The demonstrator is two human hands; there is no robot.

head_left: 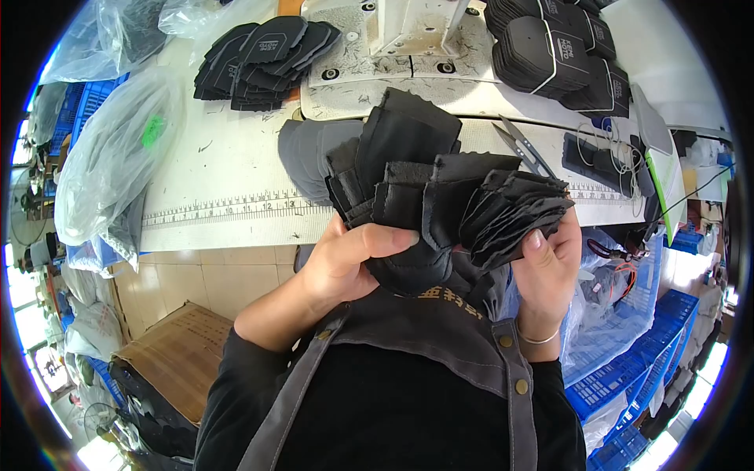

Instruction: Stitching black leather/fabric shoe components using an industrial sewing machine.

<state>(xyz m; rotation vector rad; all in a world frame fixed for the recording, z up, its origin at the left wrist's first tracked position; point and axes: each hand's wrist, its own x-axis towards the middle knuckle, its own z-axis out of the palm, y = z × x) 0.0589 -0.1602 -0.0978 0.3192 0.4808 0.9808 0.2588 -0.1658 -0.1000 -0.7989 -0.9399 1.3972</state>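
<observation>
Above the near edge of the white, ruler-marked desk (204,165), left grip (345,255) and right grip (554,255) clasp opposite sides of a fanned bundle of flat, black, fabric-like pieces (399,204), apparently to hold loose layers together.

We cannot see most fingers of the left hand (344,257) behind the black pieces (408,188); the upper edge cuts off the white metal stand (416,27) above the table (212,177).

White tabletop (228,161) here, ruler strip (232,209) along near edge; loose black pieces (271,47) back left, tied black bundles (542,59) back right, scissors (520,141) nearer, grey pieces (302,157) mid-table.
</observation>
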